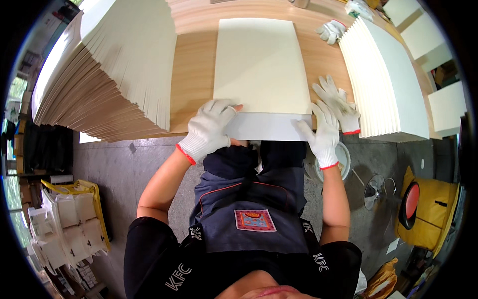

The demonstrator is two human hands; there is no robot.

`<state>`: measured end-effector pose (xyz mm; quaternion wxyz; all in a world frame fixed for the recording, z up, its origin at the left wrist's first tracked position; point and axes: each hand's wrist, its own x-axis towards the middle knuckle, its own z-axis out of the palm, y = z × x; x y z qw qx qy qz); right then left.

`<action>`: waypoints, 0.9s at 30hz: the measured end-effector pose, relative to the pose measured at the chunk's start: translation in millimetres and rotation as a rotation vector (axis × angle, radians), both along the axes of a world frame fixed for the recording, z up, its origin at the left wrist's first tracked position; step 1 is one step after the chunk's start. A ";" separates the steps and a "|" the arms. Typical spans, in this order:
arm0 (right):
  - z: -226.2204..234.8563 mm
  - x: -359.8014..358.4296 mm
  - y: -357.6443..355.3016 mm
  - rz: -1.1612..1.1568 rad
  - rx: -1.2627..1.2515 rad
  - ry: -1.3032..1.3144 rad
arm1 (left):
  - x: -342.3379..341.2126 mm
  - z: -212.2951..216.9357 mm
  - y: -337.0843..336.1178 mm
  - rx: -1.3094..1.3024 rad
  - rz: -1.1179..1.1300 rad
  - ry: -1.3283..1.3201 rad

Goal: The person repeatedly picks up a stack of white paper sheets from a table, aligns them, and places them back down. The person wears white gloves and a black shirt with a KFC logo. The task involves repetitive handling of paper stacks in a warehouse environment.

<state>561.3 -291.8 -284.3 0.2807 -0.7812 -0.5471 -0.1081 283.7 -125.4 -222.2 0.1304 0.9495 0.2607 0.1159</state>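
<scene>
A cream sheet is lying flat on the wooden table, between two tall stacks and directly in front of the person. Along its near side a pale grey strip is running to the table's front edge; whether this is part of the same piece or a separate layer cannot be told. The left hand, in a white knitted glove with red cuff trim, is resting at the near left corner; two bare digit tips are showing, one by the seam and one at the strip's near edge. Whether this hand is gripping or only pressing cannot be told. The right hand, similarly gloved, is lying over the strip's right end, its thumb standing wide of its fingers. Just beside it a loose glove is lying on the table, and a second glove is lying farther back, near the right stack, whose layered cream edges are facing the sheet. The left stack is fanning out in many pale leaves. Below the table, a round white bucket is standing on the grey floor. At far left a yellow-framed trolley is carrying white boxes.
</scene>
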 end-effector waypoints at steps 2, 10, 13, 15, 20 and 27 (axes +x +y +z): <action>2.2 -0.2 -0.9 0.005 0.018 0.007 | -0.3 1.1 2.1 0.003 -0.003 0.002; 1.2 5.9 -3.5 0.024 0.017 0.026 | 0.1 2.0 -4.5 0.142 -0.096 -0.005; 12.7 9.3 -3.5 0.062 0.067 0.158 | 5.2 6.3 -2.7 0.110 -0.109 0.144; 34.0 11.4 -3.2 0.108 0.065 0.213 | 9.2 5.3 5.1 0.075 -0.087 0.209; 69.9 17.4 18.7 0.339 -0.166 0.225 | 17.8 5.9 26.3 -0.067 -0.002 0.180; 111.6 27.5 75.6 0.338 -0.732 0.214 | 32.4 13.8 62.4 -0.344 0.162 0.085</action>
